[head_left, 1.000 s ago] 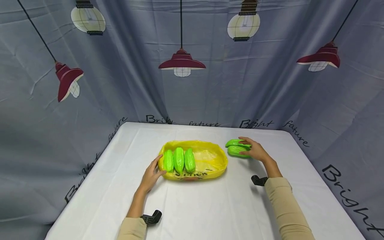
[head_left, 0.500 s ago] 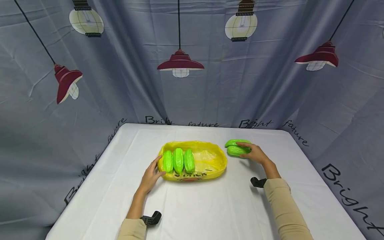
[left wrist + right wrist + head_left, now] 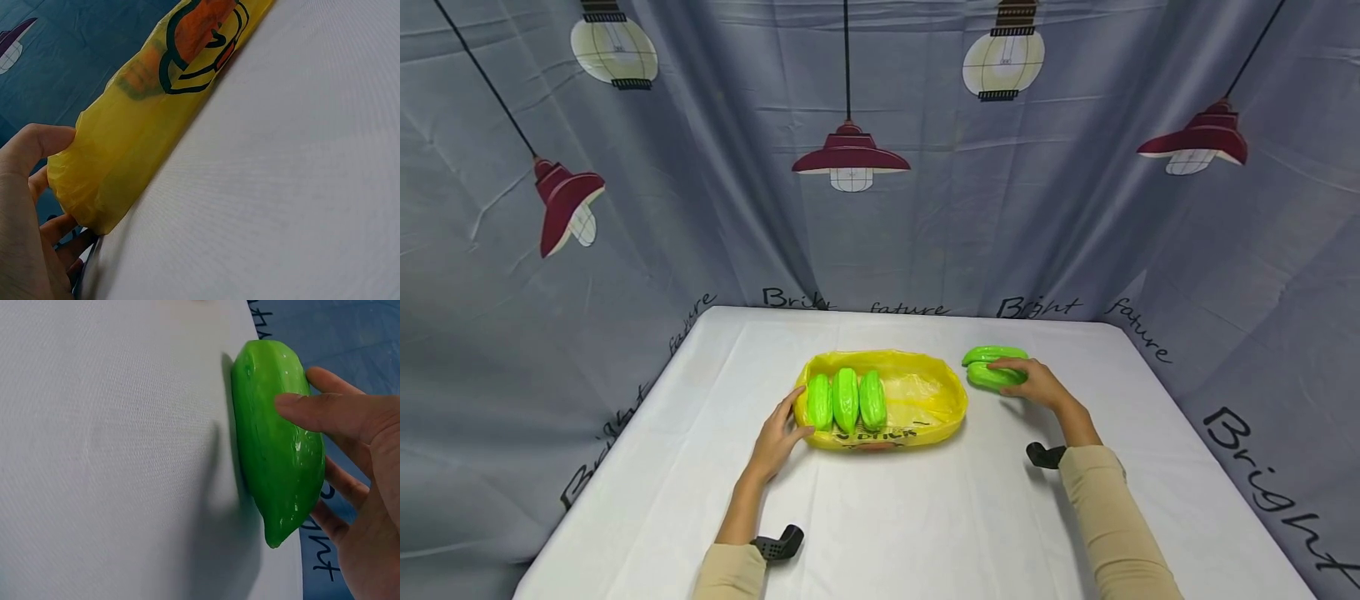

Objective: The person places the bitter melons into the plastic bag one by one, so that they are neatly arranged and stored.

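Observation:
A yellow plastic bag (image 3: 925, 398), its mouth spread into an oval, lies on the table with three glossy green ridged fruits (image 3: 846, 402) side by side in its left half. My left hand (image 3: 775, 442) holds the bag's left end, the thumb at the near side and the fingers round the far side. To the right of the bag, my right hand (image 3: 1041, 386) grips a green oblong fruit (image 3: 275, 444) with a pointed tip, thumb on the near face and fingers behind. Just beyond it lies another green fruit (image 3: 995, 352).
A white cloth (image 3: 910, 517) covers the table. Grey-blue curtains (image 3: 715, 208) printed with lamps and lettering hang around its back and sides. Each wrist carries a black camera mount (image 3: 780, 543).
The right hand's fingers have shifted from over the farther green fruit to the nearer one and closed round it. My left hand has stayed at the bag's end.

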Demonstrator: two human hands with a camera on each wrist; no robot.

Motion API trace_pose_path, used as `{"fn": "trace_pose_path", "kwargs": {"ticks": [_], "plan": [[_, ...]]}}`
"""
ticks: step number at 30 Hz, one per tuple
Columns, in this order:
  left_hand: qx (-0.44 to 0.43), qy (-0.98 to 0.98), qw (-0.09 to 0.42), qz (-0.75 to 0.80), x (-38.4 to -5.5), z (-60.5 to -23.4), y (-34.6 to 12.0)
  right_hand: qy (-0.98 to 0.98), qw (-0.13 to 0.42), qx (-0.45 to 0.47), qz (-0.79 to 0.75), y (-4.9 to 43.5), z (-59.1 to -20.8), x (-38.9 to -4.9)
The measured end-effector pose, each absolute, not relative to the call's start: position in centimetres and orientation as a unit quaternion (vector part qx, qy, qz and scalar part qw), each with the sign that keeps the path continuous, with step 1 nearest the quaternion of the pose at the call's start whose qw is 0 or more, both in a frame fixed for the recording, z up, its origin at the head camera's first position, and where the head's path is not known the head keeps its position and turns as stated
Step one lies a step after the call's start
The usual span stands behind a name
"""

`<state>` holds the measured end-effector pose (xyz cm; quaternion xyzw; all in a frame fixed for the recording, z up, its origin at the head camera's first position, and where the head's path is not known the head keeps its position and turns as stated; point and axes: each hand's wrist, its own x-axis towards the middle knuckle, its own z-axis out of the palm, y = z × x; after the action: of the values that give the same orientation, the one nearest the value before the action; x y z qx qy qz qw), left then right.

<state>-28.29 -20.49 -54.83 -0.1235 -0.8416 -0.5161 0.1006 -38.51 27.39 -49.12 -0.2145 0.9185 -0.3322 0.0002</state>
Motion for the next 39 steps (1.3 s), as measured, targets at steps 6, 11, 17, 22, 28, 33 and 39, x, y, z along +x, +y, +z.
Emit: {"fn": "trace_pose_path", "kwargs": {"ticks": [6,11,17,22,28,33,39], "plan": [[-0.117,-0.848,0.100,-0.508,-28.3,-54.8,-20.5,0.913,0.010,-0.236,-0.333,27.7,-49.3,-38.5],[-0.119,-0.850,0.104,-0.503,-28.3,-54.7,-20.5,0.919,0.040,-0.215,-0.328,27.8,-49.4,-38.4],[-0.121,-0.846,0.103,-0.509,-28.3,-54.7,-20.6,0.925,0.065,-0.183,-0.326,27.7,-49.5,-38.2],[-0.128,-0.845,0.106,-0.508,-28.3,-54.8,-20.5,0.926,0.053,-0.186,-0.325,27.6,-49.5,-38.0],[-0.126,-0.847,0.106,-0.505,-28.3,-54.8,-20.5,0.923,0.035,-0.187,-0.334,27.3,-49.8,-37.6],[-0.123,-0.849,0.107,-0.502,-28.3,-54.8,-20.5,0.924,0.033,-0.153,-0.349,26.9,-50.1,-37.1],[-0.119,-0.851,0.105,-0.501,-28.3,-54.7,-20.5,0.916,0.030,-0.139,-0.376,26.2,-50.1,-36.1]]}}
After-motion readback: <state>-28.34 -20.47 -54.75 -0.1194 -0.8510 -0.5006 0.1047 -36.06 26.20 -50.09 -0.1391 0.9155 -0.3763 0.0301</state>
